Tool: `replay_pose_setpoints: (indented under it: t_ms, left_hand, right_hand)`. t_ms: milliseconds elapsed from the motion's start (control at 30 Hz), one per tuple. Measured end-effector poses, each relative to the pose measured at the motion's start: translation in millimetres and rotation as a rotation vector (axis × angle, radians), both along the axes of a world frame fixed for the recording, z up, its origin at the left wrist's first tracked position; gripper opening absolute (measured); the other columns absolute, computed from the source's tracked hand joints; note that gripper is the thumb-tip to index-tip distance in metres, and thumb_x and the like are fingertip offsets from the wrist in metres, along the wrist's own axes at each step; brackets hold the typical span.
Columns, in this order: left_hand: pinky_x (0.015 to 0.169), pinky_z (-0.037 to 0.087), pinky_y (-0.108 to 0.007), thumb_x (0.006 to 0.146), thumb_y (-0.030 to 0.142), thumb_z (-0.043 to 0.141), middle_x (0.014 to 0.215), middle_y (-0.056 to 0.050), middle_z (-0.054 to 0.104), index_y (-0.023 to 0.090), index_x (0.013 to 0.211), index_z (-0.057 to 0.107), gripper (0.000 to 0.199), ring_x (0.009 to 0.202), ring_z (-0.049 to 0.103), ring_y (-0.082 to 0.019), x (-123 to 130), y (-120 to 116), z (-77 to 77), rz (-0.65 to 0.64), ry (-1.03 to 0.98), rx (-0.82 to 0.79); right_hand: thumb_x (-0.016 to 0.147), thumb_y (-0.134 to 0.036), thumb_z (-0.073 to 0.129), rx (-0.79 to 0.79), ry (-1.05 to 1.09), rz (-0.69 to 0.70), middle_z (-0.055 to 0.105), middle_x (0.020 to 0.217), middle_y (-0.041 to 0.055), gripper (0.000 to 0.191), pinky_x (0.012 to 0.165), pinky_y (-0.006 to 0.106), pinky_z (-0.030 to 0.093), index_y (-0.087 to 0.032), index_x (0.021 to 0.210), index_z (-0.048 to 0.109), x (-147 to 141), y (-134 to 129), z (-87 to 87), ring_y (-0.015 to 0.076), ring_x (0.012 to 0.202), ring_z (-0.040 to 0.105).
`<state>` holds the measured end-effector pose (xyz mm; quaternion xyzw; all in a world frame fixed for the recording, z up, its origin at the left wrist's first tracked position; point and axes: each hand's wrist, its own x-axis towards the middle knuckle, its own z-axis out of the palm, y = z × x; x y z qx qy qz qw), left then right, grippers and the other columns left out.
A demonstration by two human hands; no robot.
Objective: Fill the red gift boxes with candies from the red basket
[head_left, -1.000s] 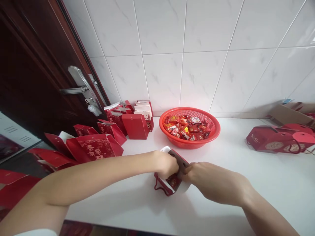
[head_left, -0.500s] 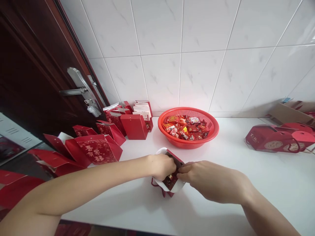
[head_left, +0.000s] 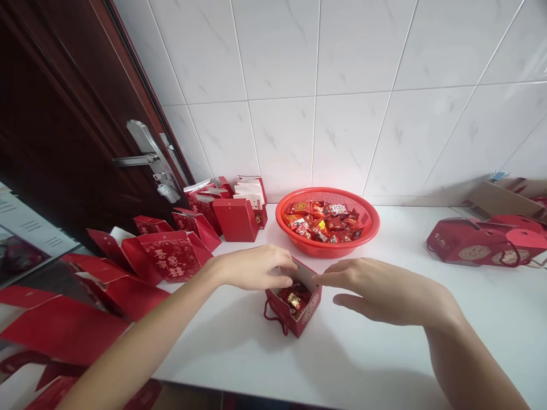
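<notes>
A small red gift box (head_left: 306, 319) stands open on the white table, its top uncovered and a red cord handle (head_left: 280, 326) hanging at its left side. Inside lie wrapped candies (head_left: 296, 300), one with a gold wrapper. My left hand (head_left: 252, 267) is over the box's left rim, fingers and thumb apart, holding nothing I can see. At the right rim, the outstretched fingertips of my right hand (head_left: 376, 290) are at the box's upper edge, with the thumb apart below; whether they touch it I cannot tell.
Behind the box sits a red plastic basket (head_left: 329, 249) of wrapped candies. Several red paper boxes (head_left: 235, 221) stand at the left, near a dark door (head_left: 55, 114). Red handled boxes (head_left: 465, 242) and a cardboard carton (head_left: 491, 196) are at the right, by the tiled wall.
My left hand has come up out of the box and moved left, its fingers opening. The white flaps no longer spread outward. My right hand has shifted slightly right and its thumb has spread.
</notes>
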<state>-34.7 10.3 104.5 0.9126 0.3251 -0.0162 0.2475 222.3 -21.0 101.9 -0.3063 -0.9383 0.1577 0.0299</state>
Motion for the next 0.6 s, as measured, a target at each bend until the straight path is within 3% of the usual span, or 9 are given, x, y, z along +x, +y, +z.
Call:
replay_pose_setpoints:
  t_ms: [100, 200, 300, 400, 500, 600]
  left_hand:
    - [0.095, 0.048, -0.030, 0.092, 0.046, 0.061, 0.137, -0.005, 0.065, 0.030, 0.132, 0.065, 0.044, 0.121, 0.062, -0.026, -13.5, -1.8, -5.1, 0.115, -0.035, 0.056]
    - [0.104, 0.046, -0.035, 0.080, 0.056, 0.073, 0.145, -0.007, 0.058, 0.029, 0.137, 0.061, 0.064, 0.131, 0.056, -0.031, -24.8, -2.4, -14.7, 0.100, -0.054, 0.049]
    - [0.110, 0.044, -0.038, 0.071, 0.051, 0.082, 0.146, -0.007, 0.058, 0.030, 0.134, 0.063, 0.069, 0.133, 0.054, -0.031, -32.8, -0.9, -24.9, 0.065, -0.140, 0.008]
    - [0.111, 0.043, -0.040, 0.073, 0.039, 0.082, 0.143, -0.007, 0.060, 0.028, 0.128, 0.067, 0.059, 0.131, 0.057, -0.029, -35.1, 3.7, -39.0, 0.144, -0.271, 0.020]
    - [0.112, 0.043, -0.044, 0.078, 0.032, 0.077, 0.145, -0.009, 0.058, 0.026, 0.127, 0.067, 0.050, 0.132, 0.055, -0.027, -32.3, 12.1, -56.2, 0.241, -0.399, 0.083]
    - [0.116, 0.039, -0.049, 0.075, 0.036, 0.080, 0.148, -0.011, 0.055, 0.025, 0.134, 0.062, 0.062, 0.139, 0.048, -0.029, -26.7, 22.6, -71.4, 0.268, -0.495, 0.113]
  right_hand:
    - [0.094, -0.020, 0.057, 0.007, -0.016, -0.015, 0.075, 0.106, 0.0075, 0.034, 0.080, 0.033, 0.053, -0.026, 0.126, 0.069, -4.4, 3.9, -2.8, 0.0243, 0.095, 0.071]
    - [0.093, -0.020, 0.059, -0.015, -0.071, -0.030, 0.074, 0.110, 0.0082, 0.034, 0.081, 0.034, 0.054, -0.025, 0.125, 0.070, -5.8, 6.2, -4.3, 0.0248, 0.095, 0.071]
    - [0.093, -0.020, 0.060, -0.037, -0.104, -0.042, 0.068, 0.130, 0.0110, 0.033, 0.090, 0.037, 0.053, -0.023, 0.123, 0.072, -3.9, 6.2, -4.1, 0.0281, 0.111, 0.067]
    - [0.090, -0.020, 0.064, -0.062, -0.076, -0.021, 0.054, 0.150, 0.0095, 0.037, 0.100, 0.039, 0.049, -0.025, 0.126, 0.071, -2.0, 5.7, -3.4, 0.0312, 0.128, 0.058]
    - [0.088, -0.020, 0.067, -0.118, -0.055, 0.013, 0.054, 0.150, 0.0086, 0.040, 0.097, 0.038, 0.050, -0.025, 0.127, 0.070, -1.2, 6.7, -2.9, 0.0305, 0.124, 0.060]
    - [0.087, -0.021, 0.068, -0.169, -0.047, 0.047, 0.060, 0.142, 0.0093, 0.041, 0.097, 0.037, 0.050, -0.024, 0.127, 0.069, -0.9, 8.8, -3.3, 0.0290, 0.123, 0.060]
